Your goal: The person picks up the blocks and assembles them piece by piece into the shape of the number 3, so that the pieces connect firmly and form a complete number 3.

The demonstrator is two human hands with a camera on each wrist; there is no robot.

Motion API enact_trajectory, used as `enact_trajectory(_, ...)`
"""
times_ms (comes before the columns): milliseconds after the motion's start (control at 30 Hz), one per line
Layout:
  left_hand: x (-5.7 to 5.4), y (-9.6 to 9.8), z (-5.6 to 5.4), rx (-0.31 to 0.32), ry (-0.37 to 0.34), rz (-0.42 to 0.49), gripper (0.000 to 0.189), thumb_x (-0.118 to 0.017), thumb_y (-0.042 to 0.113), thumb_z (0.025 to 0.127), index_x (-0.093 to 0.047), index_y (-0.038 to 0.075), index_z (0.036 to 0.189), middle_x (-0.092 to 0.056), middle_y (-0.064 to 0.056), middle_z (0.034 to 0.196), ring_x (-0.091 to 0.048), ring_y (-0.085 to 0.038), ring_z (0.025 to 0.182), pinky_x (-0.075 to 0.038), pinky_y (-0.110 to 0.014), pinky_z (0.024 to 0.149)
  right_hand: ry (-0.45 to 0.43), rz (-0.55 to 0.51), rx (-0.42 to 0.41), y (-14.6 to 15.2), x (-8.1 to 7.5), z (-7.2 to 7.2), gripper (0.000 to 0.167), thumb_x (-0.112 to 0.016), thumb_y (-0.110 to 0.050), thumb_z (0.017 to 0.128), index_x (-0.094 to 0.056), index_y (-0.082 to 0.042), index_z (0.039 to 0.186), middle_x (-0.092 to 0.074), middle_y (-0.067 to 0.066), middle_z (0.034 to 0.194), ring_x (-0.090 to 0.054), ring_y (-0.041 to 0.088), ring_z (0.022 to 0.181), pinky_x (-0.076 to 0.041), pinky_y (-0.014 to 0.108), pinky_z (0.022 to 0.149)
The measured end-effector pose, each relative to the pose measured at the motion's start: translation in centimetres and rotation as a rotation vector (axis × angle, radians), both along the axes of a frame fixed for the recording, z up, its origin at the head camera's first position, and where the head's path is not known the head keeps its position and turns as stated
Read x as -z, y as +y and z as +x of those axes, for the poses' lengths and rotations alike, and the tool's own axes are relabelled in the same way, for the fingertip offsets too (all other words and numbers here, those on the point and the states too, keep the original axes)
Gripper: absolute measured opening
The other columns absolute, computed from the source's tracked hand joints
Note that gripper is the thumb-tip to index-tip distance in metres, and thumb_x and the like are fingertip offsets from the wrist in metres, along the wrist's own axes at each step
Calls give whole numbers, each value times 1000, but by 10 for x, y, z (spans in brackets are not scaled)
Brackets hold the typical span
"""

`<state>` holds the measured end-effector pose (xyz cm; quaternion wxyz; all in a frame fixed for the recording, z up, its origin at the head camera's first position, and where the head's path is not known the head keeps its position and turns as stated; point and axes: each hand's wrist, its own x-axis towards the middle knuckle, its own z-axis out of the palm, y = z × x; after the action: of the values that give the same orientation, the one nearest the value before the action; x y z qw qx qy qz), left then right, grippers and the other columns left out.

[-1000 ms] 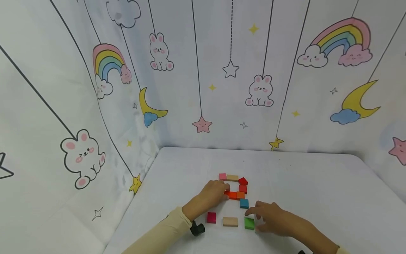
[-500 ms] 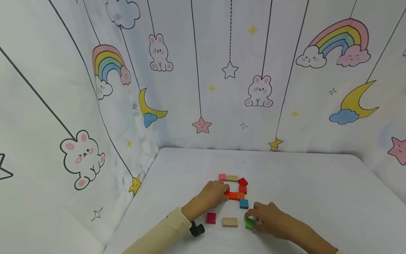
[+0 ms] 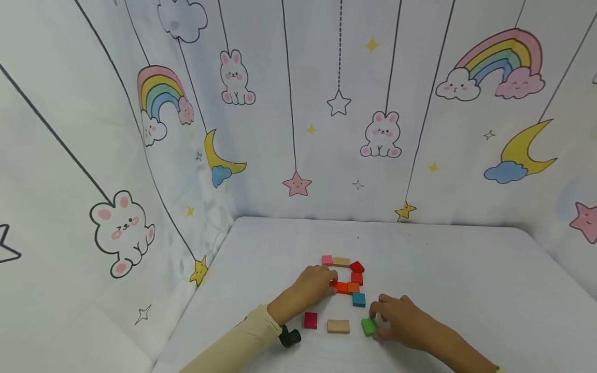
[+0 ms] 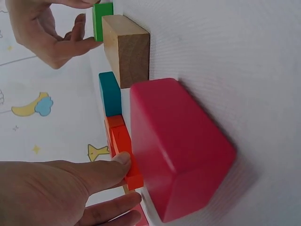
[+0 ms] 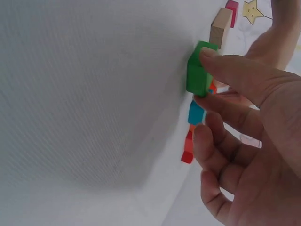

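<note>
Green block (image 3: 369,327) sits near the close side of the white table (image 3: 448,269), between the thumb and index finger of the right hand (image 3: 400,322), which reaches in from three o'clock. That hand pinches it, opened only as wide as the block; the other fingers curl loosely with nothing in them. Taking twelve o'clock as the back wall, the blue block (image 3: 358,299) lies near it at eleven, and the plain wooden block (image 3: 338,326) at nine, apart from it, with the crimson block (image 3: 310,320) farther along that line. At ten o'clock the left hand (image 3: 313,285) has its thumb on the orange-red block (image 4: 126,146); its finger gap is narrow, but I cannot tell whether the fingers close on the far side.

By its look, the green block should be light, stiff and hard to damage, its smooth painted faces perhaps a little slippery. Two opposite side faces, held at mid-height by the finger pads, would give the steadiest hold.
</note>
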<state>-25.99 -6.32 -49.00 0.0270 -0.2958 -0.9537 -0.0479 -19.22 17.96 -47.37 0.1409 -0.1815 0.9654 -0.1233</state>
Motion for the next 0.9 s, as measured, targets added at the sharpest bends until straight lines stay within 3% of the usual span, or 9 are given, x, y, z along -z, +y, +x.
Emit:
enact_trajectory(233,0,0,-1,-4,-7,-1,26,-81,32,95,-76,19,116,-72,1,102,-64,-13,90,-55,-29,89,47,-22,20,-6,5,-3,32,-93,-44,77,-70,-26,92,-56,-9,82,-52,11,75,-47,37,73)
enact_trajectory(667,-4,0,2,-2,-9,-4,26,-80,32,95,-76,19,117,-73,1,103,-64,-12,90,-54,-28,88,135,-36,92,-20,7,-3,34,-96,-40,74,-69,-23,87,-62,-8,81,-51,11,69,-51,33,67)
enact_trajectory(900,-4,1,2,-11,-14,-7,26,-80,32,95,-76,19,117,-73,2,102,-64,-12,90,-54,-28,89,142,-47,104,-20,7,-3,34,-95,-40,74,-70,-22,88,-61,-6,80,-51,12,68,-52,32,65)
